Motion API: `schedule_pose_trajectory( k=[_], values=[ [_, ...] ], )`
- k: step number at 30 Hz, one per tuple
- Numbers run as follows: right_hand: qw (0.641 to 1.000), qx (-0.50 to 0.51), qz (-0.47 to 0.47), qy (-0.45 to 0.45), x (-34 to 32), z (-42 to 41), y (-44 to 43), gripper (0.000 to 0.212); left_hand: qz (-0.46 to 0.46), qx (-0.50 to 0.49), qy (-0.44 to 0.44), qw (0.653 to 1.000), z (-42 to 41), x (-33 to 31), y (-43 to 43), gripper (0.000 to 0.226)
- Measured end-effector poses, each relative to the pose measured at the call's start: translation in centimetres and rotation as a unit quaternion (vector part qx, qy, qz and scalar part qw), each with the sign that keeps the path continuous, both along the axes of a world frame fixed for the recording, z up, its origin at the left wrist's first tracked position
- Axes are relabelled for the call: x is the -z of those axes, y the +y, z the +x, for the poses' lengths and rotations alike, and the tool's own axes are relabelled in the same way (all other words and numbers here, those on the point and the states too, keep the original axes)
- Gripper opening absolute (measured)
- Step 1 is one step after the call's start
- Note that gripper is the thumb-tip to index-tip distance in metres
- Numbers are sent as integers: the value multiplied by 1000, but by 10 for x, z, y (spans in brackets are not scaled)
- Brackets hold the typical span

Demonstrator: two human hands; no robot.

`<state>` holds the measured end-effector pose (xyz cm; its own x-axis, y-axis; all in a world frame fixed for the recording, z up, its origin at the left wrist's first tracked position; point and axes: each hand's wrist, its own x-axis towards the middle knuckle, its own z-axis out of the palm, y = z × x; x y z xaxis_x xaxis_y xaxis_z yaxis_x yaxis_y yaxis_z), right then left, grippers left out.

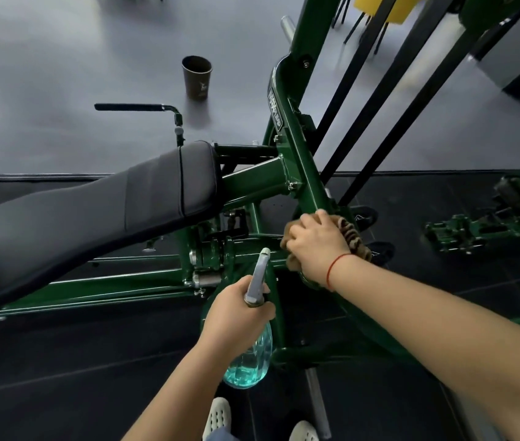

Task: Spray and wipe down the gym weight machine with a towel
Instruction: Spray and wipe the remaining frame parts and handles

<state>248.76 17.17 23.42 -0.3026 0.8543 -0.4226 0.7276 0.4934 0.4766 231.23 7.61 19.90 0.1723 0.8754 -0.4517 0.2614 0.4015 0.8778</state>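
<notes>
**Machine** (296,160): dark green tube frame, viewed from above. A slanted beam is seen running from 12 o'clock down toward 5 o'clock, and lower rails are spread toward 9 o'clock.

**Pad** (93,218): black upholstery, mounted on the frame and extending from the middle toward 9 o'clock.

**Towel** (352,233): brown and bunched, pressed against the slanted beam at 3 o'clock of the pad's end. Most of it is covered by the right hand; a ruffled edge is left showing at 3 o'clock of the knuckles.

**Right hand** (314,241): laid on top of the towel, with the fingers curled over it and gripping it to the beam. A red string (335,268) is worn at the wrist.

**Bottle** (249,361): clear, part filled with blue-green liquid and fitted with a grey spray head (260,272). The head is pointed to 12 o'clock, just beside the towel, and the body hangs at 6 o'clock of the left hand.

**Left hand** (236,313): closed round the bottle's neck, with the fingers wrapped about it under the spray head.

**Cup** (197,77): dark paper cup, stood upright on the grey floor (45,58) at 11 o'clock of the towel, well apart from it.

**Handle** (131,107): black grip on a chrome stem, at 12 o'clock of the pad.

**Shoes** (218,415): pale and perforated, seen at 6 o'clock on dark tiles.
</notes>
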Motion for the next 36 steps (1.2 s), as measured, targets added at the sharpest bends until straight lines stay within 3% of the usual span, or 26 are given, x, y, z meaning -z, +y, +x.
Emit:
schedule_pose_trajectory(
  k=[5, 10, 21, 30, 36],
  values=[
    [998, 52, 40, 19, 9, -7, 49, 39, -2, 4, 11, 1000, 1, 1, 1, 17],
    [995, 55, 68, 56, 18, 4, 40, 37, -9, 16, 11, 1000, 4, 1, -1, 17],
    [997, -33, -69, -10, -4, 16, -46, 34, -5, 40, 0, 999, 15, -6, 5, 20],
    [996, 56, 50, 40, 8, -2, 34, 39, 83, 55, 88, 991, 8, -10, -4, 30],
    [999, 15, 41, 17, 10, 7, -5, 35, 90, 26, 76, 993, 9, -6, -9, 31]
  ],
)
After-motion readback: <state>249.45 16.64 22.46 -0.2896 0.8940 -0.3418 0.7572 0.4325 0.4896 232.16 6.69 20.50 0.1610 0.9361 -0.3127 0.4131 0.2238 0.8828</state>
